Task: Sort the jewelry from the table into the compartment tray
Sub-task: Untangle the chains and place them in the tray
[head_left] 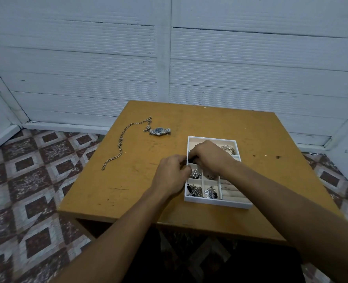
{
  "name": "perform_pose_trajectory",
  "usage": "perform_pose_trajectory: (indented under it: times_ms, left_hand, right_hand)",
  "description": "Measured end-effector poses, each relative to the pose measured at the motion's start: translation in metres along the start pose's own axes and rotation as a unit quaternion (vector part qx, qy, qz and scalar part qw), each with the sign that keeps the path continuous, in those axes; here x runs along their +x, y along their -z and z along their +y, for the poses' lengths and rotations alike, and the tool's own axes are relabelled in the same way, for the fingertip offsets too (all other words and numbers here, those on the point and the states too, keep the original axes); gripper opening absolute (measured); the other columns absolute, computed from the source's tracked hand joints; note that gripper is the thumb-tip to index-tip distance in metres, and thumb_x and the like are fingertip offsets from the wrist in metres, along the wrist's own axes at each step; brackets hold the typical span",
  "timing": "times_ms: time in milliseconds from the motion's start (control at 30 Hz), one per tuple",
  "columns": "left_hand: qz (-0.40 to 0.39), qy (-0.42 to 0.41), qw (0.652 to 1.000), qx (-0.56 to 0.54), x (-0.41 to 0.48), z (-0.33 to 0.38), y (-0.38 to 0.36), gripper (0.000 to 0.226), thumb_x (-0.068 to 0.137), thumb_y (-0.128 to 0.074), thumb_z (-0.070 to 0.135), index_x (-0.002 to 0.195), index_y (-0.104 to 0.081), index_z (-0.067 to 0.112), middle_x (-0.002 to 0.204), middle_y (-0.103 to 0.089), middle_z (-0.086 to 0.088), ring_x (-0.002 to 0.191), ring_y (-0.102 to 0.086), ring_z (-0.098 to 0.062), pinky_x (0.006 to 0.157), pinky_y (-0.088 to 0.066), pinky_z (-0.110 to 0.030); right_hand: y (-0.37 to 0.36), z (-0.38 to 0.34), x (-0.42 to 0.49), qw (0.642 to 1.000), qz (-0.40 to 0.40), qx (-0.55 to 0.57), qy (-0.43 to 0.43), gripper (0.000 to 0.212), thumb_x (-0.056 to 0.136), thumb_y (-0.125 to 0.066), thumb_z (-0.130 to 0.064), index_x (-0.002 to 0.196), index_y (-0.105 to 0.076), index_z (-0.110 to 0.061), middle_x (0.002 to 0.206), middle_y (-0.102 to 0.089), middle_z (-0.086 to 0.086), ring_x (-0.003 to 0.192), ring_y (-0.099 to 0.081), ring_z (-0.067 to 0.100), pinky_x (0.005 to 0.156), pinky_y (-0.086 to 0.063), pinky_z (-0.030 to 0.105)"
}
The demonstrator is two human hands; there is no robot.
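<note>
Both hands over the left edge of the white tray (214,203), near the right-centre of the wooden table (128,190). Left hand (172,174) curled, fingertips pinched toward the tray's left wall; grip contents hidden behind the knuckles, cannot tell what is held. Right hand (208,156) arched over the tray's upper left section, fingers bent down around a small dark item (191,160), mostly covered, identity unclear. Upper compartments largely blocked by the right hand and forearm. Silver bangles (229,149) visible at top right of the tray. Beaded cluster (196,174) in a middle-left cell; tangled chains (195,189) in the lower left cell; heart charms (209,192) in the cell beside it. Ring rolls (232,193) at lower right, partly cut off by the forearm. On bare tabletop, well apart from the tray: wristwatch (160,131), and a long chain (124,137) trailing leftward, its near end touching the watch area, link unclear.
</note>
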State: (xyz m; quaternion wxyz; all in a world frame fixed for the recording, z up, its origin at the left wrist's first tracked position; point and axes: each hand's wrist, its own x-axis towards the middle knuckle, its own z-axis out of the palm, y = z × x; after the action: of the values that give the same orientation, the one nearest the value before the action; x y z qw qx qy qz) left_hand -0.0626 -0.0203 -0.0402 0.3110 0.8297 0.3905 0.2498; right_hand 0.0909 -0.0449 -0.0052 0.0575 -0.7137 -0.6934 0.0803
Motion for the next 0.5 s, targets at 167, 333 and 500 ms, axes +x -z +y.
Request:
perform_pose_trajectory:
  times_ms: [167,333,500]
  left_hand:
    - [-0.001,0.0,1.0,-0.008,-0.001,0.001,0.002,0.025,0.082,-0.052,0.023,0.098,-0.071,0.019,0.083,-0.071,-0.003,0.076,-0.063,-0.019,0.069,-0.053,-0.041]
    - [-0.003,0.004,1.0,-0.023,-0.001,0.001,0.002,0.027,0.085,-0.056,0.021,0.107,-0.07,0.014,0.097,-0.073,-0.005,0.088,-0.067,-0.019,0.079,-0.056,-0.04]
    - [0.0,0.001,1.0,-0.015,0.001,0.0,0.004,0.032,0.09,-0.055,0.024,0.117,-0.067,0.013,0.112,-0.07,-0.002,0.099,-0.064,-0.013,0.089,-0.053,-0.031]
  right_hand:
    - [0.003,-0.002,-0.001,0.999,0.002,-0.044,0.015,0.021,0.089,-0.056,-0.018,0.101,-0.072,-0.026,0.101,-0.072,-0.004,0.102,-0.06,0.019,0.085,-0.034,0.029]
    - [0.02,0.003,-0.006,1.0,0.002,0.029,-0.009,0.027,0.096,-0.05,-0.016,0.114,-0.069,-0.021,0.116,-0.069,-0.001,0.114,-0.059,0.02,0.1,-0.04,0.034]
    - [0.041,0.007,-0.009,0.996,0.033,0.08,-0.014,0.028,0.098,-0.048,-0.01,0.117,-0.068,-0.012,0.12,-0.067,0.003,0.113,-0.059,0.016,0.092,-0.039,0.018]
